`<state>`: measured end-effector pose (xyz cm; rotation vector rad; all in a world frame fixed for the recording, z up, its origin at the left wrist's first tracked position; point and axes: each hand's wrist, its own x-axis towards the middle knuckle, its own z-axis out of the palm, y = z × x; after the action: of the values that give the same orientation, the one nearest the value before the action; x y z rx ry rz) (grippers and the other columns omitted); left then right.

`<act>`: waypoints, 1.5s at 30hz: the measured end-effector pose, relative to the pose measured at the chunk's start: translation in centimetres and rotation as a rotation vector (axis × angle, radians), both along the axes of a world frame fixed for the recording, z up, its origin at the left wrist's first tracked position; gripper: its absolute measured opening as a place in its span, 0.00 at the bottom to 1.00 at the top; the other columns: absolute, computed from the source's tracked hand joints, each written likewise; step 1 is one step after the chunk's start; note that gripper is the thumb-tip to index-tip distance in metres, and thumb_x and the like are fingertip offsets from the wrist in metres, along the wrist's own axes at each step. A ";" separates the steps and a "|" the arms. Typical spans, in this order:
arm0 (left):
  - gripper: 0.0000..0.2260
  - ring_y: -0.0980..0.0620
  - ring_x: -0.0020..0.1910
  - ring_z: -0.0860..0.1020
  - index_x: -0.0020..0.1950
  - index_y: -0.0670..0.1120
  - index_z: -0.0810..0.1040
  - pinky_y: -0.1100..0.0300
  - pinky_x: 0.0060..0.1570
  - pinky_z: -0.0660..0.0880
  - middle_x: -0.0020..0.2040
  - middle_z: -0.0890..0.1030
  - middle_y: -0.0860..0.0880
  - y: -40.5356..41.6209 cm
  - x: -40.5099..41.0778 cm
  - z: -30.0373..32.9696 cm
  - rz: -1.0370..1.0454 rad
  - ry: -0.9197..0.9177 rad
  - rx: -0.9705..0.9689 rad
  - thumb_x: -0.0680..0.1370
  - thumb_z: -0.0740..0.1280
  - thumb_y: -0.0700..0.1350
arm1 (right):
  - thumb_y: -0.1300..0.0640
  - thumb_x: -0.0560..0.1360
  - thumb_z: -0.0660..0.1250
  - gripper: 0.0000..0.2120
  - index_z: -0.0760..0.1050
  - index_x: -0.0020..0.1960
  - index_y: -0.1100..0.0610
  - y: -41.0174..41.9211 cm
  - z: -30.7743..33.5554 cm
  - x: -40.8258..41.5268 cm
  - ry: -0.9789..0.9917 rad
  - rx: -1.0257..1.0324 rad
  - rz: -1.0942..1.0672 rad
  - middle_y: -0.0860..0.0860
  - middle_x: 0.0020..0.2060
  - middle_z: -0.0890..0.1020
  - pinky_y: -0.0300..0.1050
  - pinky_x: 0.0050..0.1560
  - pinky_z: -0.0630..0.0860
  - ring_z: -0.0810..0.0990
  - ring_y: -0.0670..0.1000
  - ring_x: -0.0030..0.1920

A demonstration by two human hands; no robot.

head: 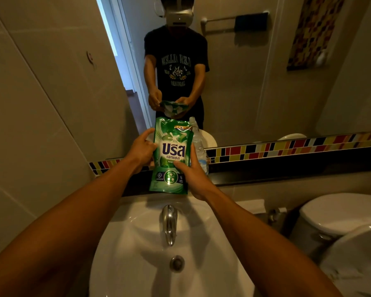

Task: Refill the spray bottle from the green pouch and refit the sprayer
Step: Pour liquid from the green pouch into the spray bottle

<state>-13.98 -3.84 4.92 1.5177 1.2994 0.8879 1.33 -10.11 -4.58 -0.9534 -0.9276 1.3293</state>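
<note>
A green pouch (171, 156) stands upright at about 12 o'clock from the white sink (137, 254), held above the dark ledge (266, 172) under the mirror (244, 71). The left hand (140, 150) grips the pouch's left edge from 9 o'clock, fingers curled round its side, thumb toward the top. The right hand (191, 179) clasps the lower right corner from 4 o'clock, thumb pressed on the front. The pouch looks full and sealed; its contents cannot be seen. Its front carries large blue Thai lettering on a white patch, a gold band near the top with a "5", and round icons low down; the small print is too fine to read.

Just behind the pouch, at 1 o'clock, a clear plastic bottle (198, 146) stands on the ledge, touching or nearly touching it; no sprayer head shows on it, and its fill level cannot be judged. The basin holds a chrome tap (169, 224) and a drain plug (177, 263). The mirror shows the person's dark shirt (176, 67) with reversed writing.
</note>
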 end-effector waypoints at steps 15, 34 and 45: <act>0.25 0.46 0.48 0.82 0.75 0.55 0.66 0.46 0.47 0.81 0.53 0.82 0.43 2.0 0.9 2.4 -0.014 0.156 -0.040 0.81 0.61 0.35 | 0.58 0.79 0.67 0.44 0.44 0.82 0.36 1.5 0.5 -0.3 0.105 -0.043 -0.019 0.56 0.71 0.77 0.69 0.63 0.78 0.81 0.60 0.65; 0.25 0.48 0.44 0.81 0.76 0.54 0.65 0.55 0.35 0.77 0.50 0.82 0.44 2.6 1.7 3.6 -0.016 0.259 -0.069 0.82 0.60 0.36 | 0.64 0.83 0.60 0.39 0.45 0.83 0.39 1.0 1.4 -0.8 0.223 -0.062 -0.042 0.60 0.70 0.76 0.72 0.63 0.76 0.80 0.64 0.65; 0.25 0.49 0.44 0.81 0.77 0.54 0.65 0.58 0.32 0.76 0.49 0.81 0.45 2.9 2.0 4.4 -0.025 0.331 -0.064 0.82 0.60 0.35 | 0.64 0.82 0.61 0.37 0.50 0.82 0.39 0.9 1.7 -1.1 0.244 -0.061 -0.064 0.59 0.64 0.81 0.72 0.60 0.78 0.83 0.64 0.62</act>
<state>-11.93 -0.91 9.30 1.6743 1.5242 0.5886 0.27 -9.21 -2.86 -0.8381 -0.6683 1.3902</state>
